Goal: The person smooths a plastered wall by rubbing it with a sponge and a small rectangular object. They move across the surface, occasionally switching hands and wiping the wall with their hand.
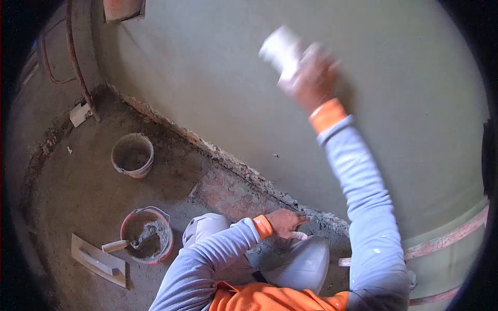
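One pale float or sponge block (282, 52) — blurred, so its exact kind cannot be told — sits in the right hand (311, 78), fingers wrapped around its lower end, pressed to or just off the grey-green plastered wall (207, 78). The block juts up and to the left of the grip. Below the grip: orange cuff, then a light blue sleeve (368, 207) running down to the shoulder.

Left hand (284, 222) — well below the grip and slightly left of it, fingers spread and empty, resting by the knee on the rough wall foot (233, 166) where plaster meets the floor.

Further out, down and left of the grip:
- red bucket (148, 236) holding wet mortar, a trowel (122, 244) lying across its rim, handle outward;
- plastering float (98, 259) flat on the floor, just beside that bucket;
- second bucket (133, 154), dusty, standing apart nearer the wall;
- rusty bent rod (78, 67) leaning in the corner, far left of the grip.
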### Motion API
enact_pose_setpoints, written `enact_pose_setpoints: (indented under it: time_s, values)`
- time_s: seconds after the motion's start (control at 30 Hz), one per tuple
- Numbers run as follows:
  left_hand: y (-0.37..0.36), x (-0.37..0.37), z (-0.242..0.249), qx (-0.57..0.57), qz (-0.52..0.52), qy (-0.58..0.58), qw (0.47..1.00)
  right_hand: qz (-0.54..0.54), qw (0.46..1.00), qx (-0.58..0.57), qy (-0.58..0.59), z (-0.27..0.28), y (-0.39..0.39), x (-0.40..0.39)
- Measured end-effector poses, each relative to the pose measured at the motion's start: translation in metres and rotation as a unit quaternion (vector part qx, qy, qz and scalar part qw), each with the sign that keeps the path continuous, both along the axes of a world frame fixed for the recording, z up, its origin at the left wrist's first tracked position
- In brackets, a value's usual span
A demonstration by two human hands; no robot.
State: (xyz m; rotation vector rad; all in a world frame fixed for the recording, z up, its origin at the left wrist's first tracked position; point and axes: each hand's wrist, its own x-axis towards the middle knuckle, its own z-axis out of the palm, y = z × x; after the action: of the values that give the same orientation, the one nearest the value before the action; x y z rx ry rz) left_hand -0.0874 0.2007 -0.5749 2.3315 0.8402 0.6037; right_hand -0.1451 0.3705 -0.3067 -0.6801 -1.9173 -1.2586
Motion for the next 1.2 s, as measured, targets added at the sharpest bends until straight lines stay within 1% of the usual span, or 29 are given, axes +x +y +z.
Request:
enact_pose_setpoints:
  time_s: [0.03, 0.07, 0.1, 0.13, 0.17, 0.23, 0.27, 0.3, 0.33, 0.37, 0.43, 0.47, 0.53, 0.6, 0.63, 0.67, 0.7, 0.73, 0.77, 0.8, 0.83, 0.93, 0.97, 1.0, 1.03, 1.1, 1.13, 1.17, 1.2]
  values:
    - [-0.001, 0.001, 0.001, 0.002, -0.003, 0.001, 1.0, -0.042, 0.988, -0.077, -0.126, -0.059, -0.004, 0.005]
    - [-0.002, 0.002, 0.003, 0.005, -0.009, 0.006, 1.0, -0.018, 0.97, -0.066, -0.233, -0.116, 0.002, 0.021]
    - [-0.001, 0.002, 0.002, 0.007, -0.007, 0.003, 1.0, 0.01, 0.94, -0.058, -0.336, -0.172, 0.007, 0.038]
    - [-0.001, 0.001, -0.001, 0.01, -0.007, 0.002, 1.0, 0.07, 0.92, -0.13, -0.364, -0.199, 0.012, 0.058]
    - [0.0, 0.0, -0.005, 0.012, -0.009, 0.002, 1.0, 0.137, 0.912, -0.14, -0.361, -0.176, 0.002, 0.073]
    - [0.01, 0.0, -0.01, -0.006, -0.018, 0.012, 1.0, -0.015, 0.944, -0.005, -0.328, -0.119, -0.001, 0.084]
    - [0.014, -0.001, -0.012, -0.02, -0.017, 0.026, 0.999, -0.035, 0.961, -0.189, -0.201, -0.044, -0.026, 0.08]
    - [0.017, -0.002, -0.016, -0.037, -0.012, 0.038, 0.999, 0.012, 0.988, -0.115, -0.101, 0.015, -0.028, 0.095]
    - [0.02, -0.003, -0.023, -0.029, -0.003, 0.007, 1.0, 0.04, 0.999, 0.017, -0.012, 0.06, -0.024, 0.111]
    - [0.019, -0.003, -0.023, -0.017, -0.001, -0.003, 1.0, 0.074, 0.99, -0.05, 0.112, 0.107, -0.023, 0.13]
    - [0.018, -0.009, -0.022, -0.001, 0.009, -0.021, 1.0, -0.004, 0.981, 0.1, 0.166, 0.188, -0.004, 0.184]
    - [0.017, -0.011, -0.022, 0.008, 0.017, -0.016, 1.0, 0.045, 0.977, 0.07, 0.197, 0.2, -0.009, 0.196]
    - [0.02, -0.004, -0.034, 0.021, 0.008, -0.014, 1.0, 0.057, 0.975, 0.129, 0.174, 0.181, -0.003, 0.198]
    - [0.018, 0.004, -0.038, 0.008, 0.008, -0.009, 1.0, 0.095, 0.987, 0.069, 0.113, 0.085, -0.004, 0.163]
    - [0.014, 0.003, -0.027, -0.001, -0.005, 0.004, 1.0, 0.114, 0.989, 0.036, 0.084, 0.037, -0.005, 0.146]
    - [0.008, -0.003, -0.009, -0.01, -0.017, 0.018, 1.0, 0.033, 0.989, -0.139, 0.049, -0.031, -0.012, 0.128]
    - [0.003, -0.005, -0.001, -0.018, -0.028, 0.032, 0.999, -0.03, 0.966, -0.246, -0.074, -0.097, -0.019, 0.117]
    - [0.009, 0.003, -0.022, -0.003, -0.037, 0.01, 0.999, -0.051, 0.965, -0.095, -0.239, -0.182, -0.013, 0.127]
    - [0.005, 0.007, -0.025, 0.013, -0.03, -0.006, 0.999, -0.078, 0.915, -0.106, -0.381, -0.253, -0.005, 0.145]
    - [0.004, 0.006, -0.026, 0.031, -0.024, -0.018, 0.999, -0.016, 0.902, -0.179, -0.393, -0.288, -0.011, 0.168]
    - [0.005, 0.001, -0.024, 0.052, -0.016, -0.028, 0.998, 0.046, 0.881, -0.247, -0.4, -0.303, -0.012, 0.181]
    - [-0.001, -0.004, -0.002, 0.015, -0.033, -0.003, 0.999, 0.026, 0.936, -0.228, -0.266, -0.256, -0.03, 0.177]
    - [-0.004, -0.002, -0.002, 0.004, -0.046, 0.01, 0.999, 0.046, 0.958, -0.19, -0.209, -0.229, -0.022, 0.168]
    - [-0.001, 0.006, -0.019, 0.043, -0.041, -0.004, 0.998, 0.043, 0.972, -0.161, -0.163, -0.182, -0.028, 0.149]
    - [-0.003, 0.008, -0.02, 0.03, -0.041, 0.001, 0.999, 0.044, 0.981, -0.151, -0.112, -0.135, -0.036, 0.128]
    - [-0.004, 0.006, -0.014, 0.01, -0.04, 0.013, 0.999, 0.098, 0.991, -0.09, -0.032, -0.073, -0.029, 0.098]
    - [-0.004, 0.004, -0.007, -0.003, -0.042, 0.036, 0.998, 0.116, 0.991, -0.072, -0.007, -0.05, -0.031, 0.082]
    - [-0.003, 0.006, -0.01, 0.01, -0.035, 0.028, 0.999, 0.118, 0.992, -0.039, 0.001, -0.035, -0.029, 0.068]
    - [-0.001, 0.009, -0.016, 0.024, -0.027, 0.021, 0.999, 0.114, 0.993, -0.039, 0.0, -0.031, -0.025, 0.054]
